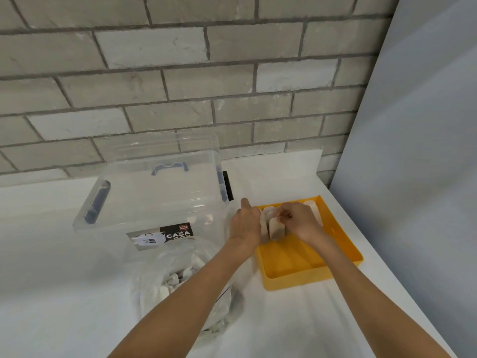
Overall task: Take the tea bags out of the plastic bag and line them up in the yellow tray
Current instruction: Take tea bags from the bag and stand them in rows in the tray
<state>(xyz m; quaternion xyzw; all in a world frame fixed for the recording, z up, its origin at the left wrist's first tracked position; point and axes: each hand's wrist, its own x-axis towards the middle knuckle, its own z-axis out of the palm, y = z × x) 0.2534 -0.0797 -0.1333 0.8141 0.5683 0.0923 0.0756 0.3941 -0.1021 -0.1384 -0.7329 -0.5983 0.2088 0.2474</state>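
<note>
White countertop [64,280] runs along a grey brick wall [180,73], and we take the yellow tray [309,279] on it as our landmark. Both of our bare forearms reach in from the near edge to the tray's far left corner.

Our right hand [300,220] hovers over that corner with its fingertips [285,215] drawn together, pinching the top of a tea bag [275,229] that stands upright on the tray floor. Our left hand [245,224] sits at the tray's left wall, thumb raised. Its fingers are hidden behind the back of the hand, so we cannot tell whether they grip anything.

More white tea bags [268,211] stand in a row along the tray's far wall, behind the pinched one. The near half of the tray shows bare yellow floor.

Left of the tray, just beside its near corner, lies the crumpled clear plastic bag [180,259], with loose white sachets [170,282] visible inside. Beyond the bag, further left of the tray, stands a clear storage box [154,197] with a lid and a dark label [165,235]. A pale grey panel [426,125] rises to the tray's right.
</note>
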